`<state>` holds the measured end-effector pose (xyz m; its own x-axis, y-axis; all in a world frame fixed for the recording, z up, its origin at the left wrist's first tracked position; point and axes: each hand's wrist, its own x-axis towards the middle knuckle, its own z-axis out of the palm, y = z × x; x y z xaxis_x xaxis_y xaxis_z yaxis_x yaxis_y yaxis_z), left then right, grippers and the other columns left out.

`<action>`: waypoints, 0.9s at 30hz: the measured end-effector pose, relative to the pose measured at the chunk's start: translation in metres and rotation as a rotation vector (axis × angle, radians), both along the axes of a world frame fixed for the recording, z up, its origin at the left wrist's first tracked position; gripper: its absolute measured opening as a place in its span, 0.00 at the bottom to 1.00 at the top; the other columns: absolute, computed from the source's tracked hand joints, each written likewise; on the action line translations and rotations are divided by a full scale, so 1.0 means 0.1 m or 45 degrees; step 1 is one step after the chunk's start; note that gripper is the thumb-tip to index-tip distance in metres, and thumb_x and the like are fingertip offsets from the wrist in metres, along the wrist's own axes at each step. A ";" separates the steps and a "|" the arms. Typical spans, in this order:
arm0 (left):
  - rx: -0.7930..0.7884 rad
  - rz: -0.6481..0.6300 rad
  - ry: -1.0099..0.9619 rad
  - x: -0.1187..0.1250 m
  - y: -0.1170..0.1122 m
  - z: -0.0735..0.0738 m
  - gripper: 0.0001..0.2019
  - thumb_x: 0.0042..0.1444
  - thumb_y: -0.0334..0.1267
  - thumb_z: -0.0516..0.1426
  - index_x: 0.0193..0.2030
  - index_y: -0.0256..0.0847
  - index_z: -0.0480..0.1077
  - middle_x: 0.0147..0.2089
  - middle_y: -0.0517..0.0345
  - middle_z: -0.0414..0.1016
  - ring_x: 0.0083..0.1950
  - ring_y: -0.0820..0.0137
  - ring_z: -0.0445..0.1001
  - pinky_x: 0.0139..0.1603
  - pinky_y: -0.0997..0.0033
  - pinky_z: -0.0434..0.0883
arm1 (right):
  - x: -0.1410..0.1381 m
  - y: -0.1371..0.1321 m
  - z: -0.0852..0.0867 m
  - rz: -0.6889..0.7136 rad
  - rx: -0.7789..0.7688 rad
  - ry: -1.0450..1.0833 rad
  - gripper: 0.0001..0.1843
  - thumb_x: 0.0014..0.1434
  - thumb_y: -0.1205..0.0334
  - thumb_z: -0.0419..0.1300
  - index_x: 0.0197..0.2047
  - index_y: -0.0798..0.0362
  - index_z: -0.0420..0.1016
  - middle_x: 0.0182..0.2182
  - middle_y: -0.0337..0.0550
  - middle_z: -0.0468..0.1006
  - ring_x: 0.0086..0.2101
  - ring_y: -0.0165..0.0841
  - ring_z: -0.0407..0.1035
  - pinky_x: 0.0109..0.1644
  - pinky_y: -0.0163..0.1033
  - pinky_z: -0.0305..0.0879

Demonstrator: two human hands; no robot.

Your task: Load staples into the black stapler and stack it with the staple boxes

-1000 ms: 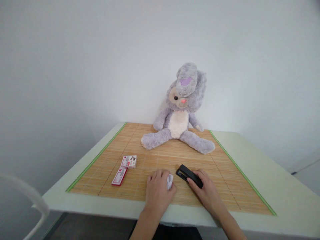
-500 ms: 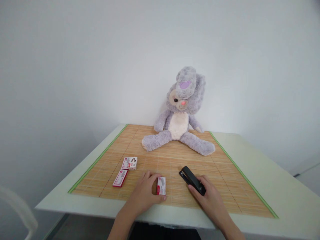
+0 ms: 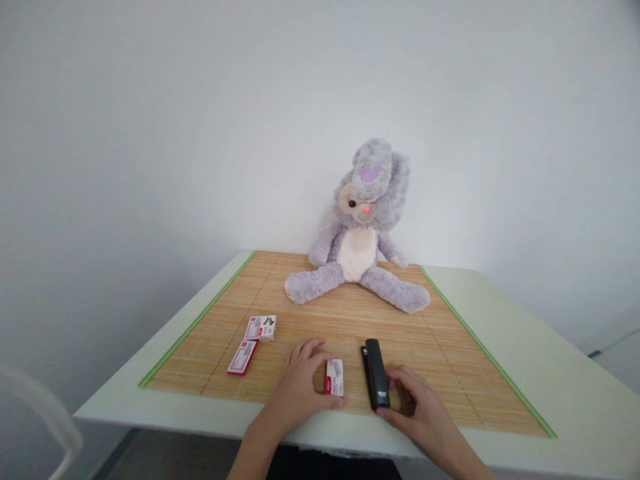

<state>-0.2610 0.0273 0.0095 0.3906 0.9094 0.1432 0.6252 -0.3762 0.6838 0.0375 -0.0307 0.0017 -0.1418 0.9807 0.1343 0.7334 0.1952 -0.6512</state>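
Head view: saw left hand (image 3: 299,385) and right hand (image 3: 424,408) apart at lower centre of the frame. Had the left hand half open in a C around a small red-and-white box (image 3: 335,379), thumb by its near end; could not tell whether clamped on it. Had the right hand loosely curled, thumb at the near end of a black stapler (image 3: 378,373), fingers beside its right edge. Noticed more red-and-white boxes (image 3: 243,357) left of centre on a bamboo mat (image 3: 310,323).
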 end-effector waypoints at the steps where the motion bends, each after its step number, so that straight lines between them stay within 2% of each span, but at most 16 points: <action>1: 0.009 -0.011 -0.009 0.04 -0.01 0.00 0.36 0.38 0.54 0.75 0.57 0.56 0.75 0.71 0.55 0.63 0.73 0.50 0.58 0.72 0.47 0.58 | -0.01 0.00 0.00 -0.001 -0.004 -0.022 0.24 0.55 0.50 0.70 0.53 0.47 0.77 0.43 0.43 0.79 0.44 0.42 0.73 0.50 0.46 0.69; 5: 0.040 -0.040 -0.045 0.22 -0.05 0.00 0.36 0.37 0.50 0.76 0.56 0.55 0.75 0.70 0.56 0.65 0.72 0.52 0.58 0.73 0.49 0.58 | -0.05 0.03 0.01 -0.025 0.004 -0.066 0.22 0.53 0.49 0.73 0.49 0.47 0.77 0.38 0.40 0.77 0.40 0.40 0.72 0.47 0.44 0.67; 12: 0.085 -0.088 -0.074 0.44 -0.08 0.05 0.35 0.34 0.50 0.77 0.53 0.54 0.76 0.68 0.57 0.68 0.70 0.52 0.61 0.74 0.48 0.56 | -0.09 0.04 0.05 -0.015 0.022 -0.072 0.23 0.54 0.47 0.72 0.51 0.46 0.77 0.38 0.40 0.76 0.40 0.40 0.71 0.45 0.43 0.65; 24: 0.098 -0.121 -0.025 0.50 -0.12 0.07 0.36 0.40 0.56 0.74 0.57 0.54 0.73 0.68 0.56 0.70 0.72 0.50 0.61 0.78 0.40 0.42 | -0.06 0.03 -0.02 -0.016 0.046 -0.044 0.24 0.56 0.49 0.71 0.54 0.45 0.79 0.39 0.43 0.77 0.42 0.42 0.72 0.47 0.44 0.69; 27: 0.104 -0.132 -0.015 0.51 -0.14 0.08 0.35 0.42 0.55 0.73 0.58 0.56 0.72 0.68 0.58 0.70 0.73 0.51 0.60 0.78 0.39 0.38 | -0.04 0.02 -0.08 -0.025 0.058 -0.062 0.26 0.56 0.48 0.70 0.56 0.46 0.78 0.41 0.44 0.78 0.43 0.43 0.73 0.49 0.46 0.69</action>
<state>-0.2097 0.0137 0.0171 0.4797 0.8494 0.2202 0.5721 -0.4930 0.6555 0.0332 -0.0287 -0.0064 -0.1297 0.9765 0.1722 0.7679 0.2088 -0.6056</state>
